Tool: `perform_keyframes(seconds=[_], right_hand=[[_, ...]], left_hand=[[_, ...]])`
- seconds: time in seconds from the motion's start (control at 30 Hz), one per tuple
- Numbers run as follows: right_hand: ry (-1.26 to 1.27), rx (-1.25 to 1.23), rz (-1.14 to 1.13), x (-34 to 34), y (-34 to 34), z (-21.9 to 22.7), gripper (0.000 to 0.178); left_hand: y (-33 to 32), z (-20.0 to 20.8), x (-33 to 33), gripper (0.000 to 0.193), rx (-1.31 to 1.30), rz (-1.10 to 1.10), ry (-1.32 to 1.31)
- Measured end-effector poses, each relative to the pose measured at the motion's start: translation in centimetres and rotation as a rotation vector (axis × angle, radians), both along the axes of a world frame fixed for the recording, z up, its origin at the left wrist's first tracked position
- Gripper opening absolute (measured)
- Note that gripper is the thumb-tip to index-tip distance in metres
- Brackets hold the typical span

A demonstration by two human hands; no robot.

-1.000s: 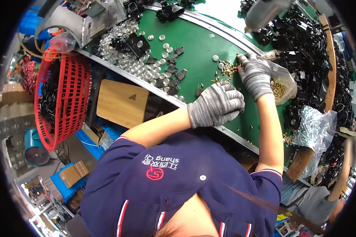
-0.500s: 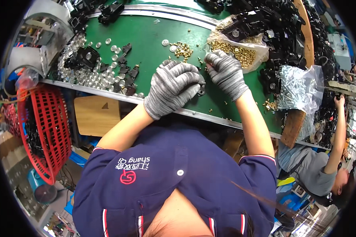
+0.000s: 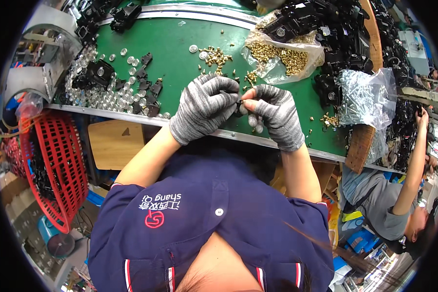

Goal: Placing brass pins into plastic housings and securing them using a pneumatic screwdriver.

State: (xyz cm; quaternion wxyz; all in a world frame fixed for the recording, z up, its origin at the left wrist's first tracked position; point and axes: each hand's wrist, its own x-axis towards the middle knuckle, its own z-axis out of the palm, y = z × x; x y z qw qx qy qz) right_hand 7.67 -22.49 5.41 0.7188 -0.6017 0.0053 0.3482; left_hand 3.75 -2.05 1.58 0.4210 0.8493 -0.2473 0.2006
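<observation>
My left hand, in a striped grey glove, is curled round a small black plastic part, most of it hidden by the fingers. Thumb and forefinger of my right hand are pinched together right beside that part, their bare tips showing; what they grip is too small to make out. Beyond the hands lie a loose heap of brass screws and a smaller cluster of them. An opened clear bag full of brass screws rests past my right hand.
Clear round pieces and black plastic parts cover the left of the green table. A bag of silver screws stands at right by a wooden block. A red basket is at left; a co-worker sits at right.
My right hand has moved from beside the brass screws back toward me, and its fingertips now meet the black part in my left hand. My left hand still holds that part.
</observation>
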Motion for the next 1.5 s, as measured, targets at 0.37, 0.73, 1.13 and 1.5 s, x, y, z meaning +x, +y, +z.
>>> perform_keyframes(seconds=[0.37, 0.73, 1.13, 1.5], right_hand=[[-0.032, -0.316, 0.123, 0.5, 1.2, 1.7, 0.006], [-0.628, -0.038, -0.231, 2.4, 1.6, 2.6, 0.037], [-1.443, -0.388, -0.68, 17.4, 18.6, 2.2, 0.096], [-1.134, -0.677, -0.556, 21.2, 21.5, 4.2, 0.064]], left_hand=[[-0.3, -1.0, -0.6, 0.022, -0.041, 0.089, -0.16], [-0.2, -1.1, -0.8, 0.024, -0.039, 0.114, -0.171], [0.0, -1.8, -0.7, 0.019, -0.073, 0.131, -0.211], [-0.3, -1.9, -0.6, 0.018, -0.092, 0.121, -0.214]])
